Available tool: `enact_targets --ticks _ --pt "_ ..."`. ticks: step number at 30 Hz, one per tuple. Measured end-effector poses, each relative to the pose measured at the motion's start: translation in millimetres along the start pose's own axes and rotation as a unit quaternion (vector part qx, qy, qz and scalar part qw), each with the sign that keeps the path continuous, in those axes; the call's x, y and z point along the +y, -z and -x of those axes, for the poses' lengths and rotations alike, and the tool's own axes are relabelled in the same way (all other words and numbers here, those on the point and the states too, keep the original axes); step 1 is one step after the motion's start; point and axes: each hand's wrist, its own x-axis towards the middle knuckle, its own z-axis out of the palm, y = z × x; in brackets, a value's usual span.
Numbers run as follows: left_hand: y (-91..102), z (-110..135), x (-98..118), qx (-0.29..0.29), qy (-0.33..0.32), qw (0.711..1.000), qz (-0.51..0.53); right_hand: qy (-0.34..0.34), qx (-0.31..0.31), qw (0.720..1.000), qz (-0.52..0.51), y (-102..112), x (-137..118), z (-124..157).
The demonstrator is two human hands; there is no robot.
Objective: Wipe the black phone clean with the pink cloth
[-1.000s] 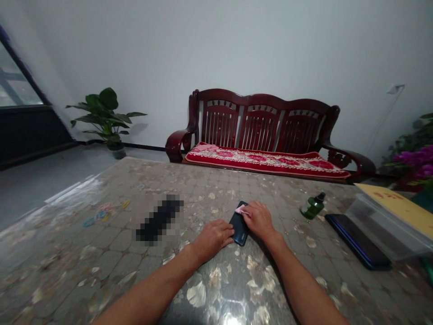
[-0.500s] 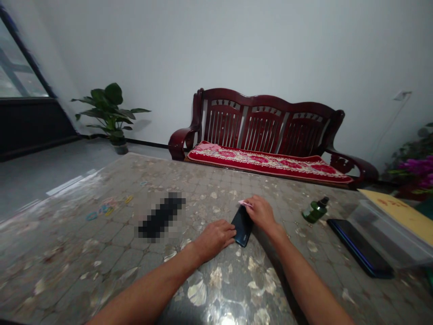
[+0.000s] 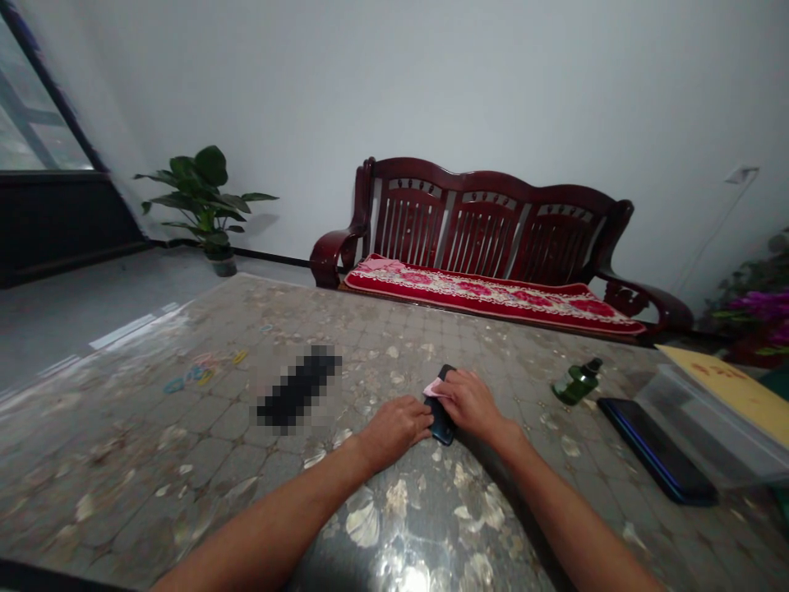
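A dark smartphone [image 3: 441, 427] lies flat on the patterned tabletop in front of me. My left hand [image 3: 398, 427] is closed at its left edge, the fingertips holding the phone there. Over the upper half of the phone, my right hand [image 3: 472, 401] pinches a small pink cloth [image 3: 435, 387] and presses it against the surface. Both hands cover part of the phone; its far end shows just beyond the cloth.
To the right are a green spray bottle [image 3: 577, 382], a second phone [image 3: 657, 452] and a clear plastic box [image 3: 684, 419] with a yellow sheet on top. At left lie colourful bands [image 3: 196, 372] and a pixelated dark object [image 3: 299, 389]. A wooden bench [image 3: 481, 218] stands beyond the table.
My right hand has moved the pink cloth down the phone towards me, from its far end to its middle, uncovering the far end. My left hand keeps its place at the phone's edge.
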Motion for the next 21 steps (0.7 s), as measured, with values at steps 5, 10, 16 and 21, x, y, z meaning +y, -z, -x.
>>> enact_targets --ticks 5,10,16,21 --pt "-4.5 2 -7 0.017 0.013 1.0 0.011 -0.088 0.042 0.995 -0.008 -2 4 14" --pt "3.6 4 -6 0.002 0.047 0.999 0.026 -0.07 0.042 0.996 -0.018 -9 -1 17" --pt "11.6 -8 21 -0.03 0.164 0.986 -0.017 -0.116 0.085 0.989 -0.031 -14 2 13" --pt "15.5 -28 37 -0.073 0.239 0.966 -0.066 -0.108 0.091 0.989 -0.043 -11 6 11"
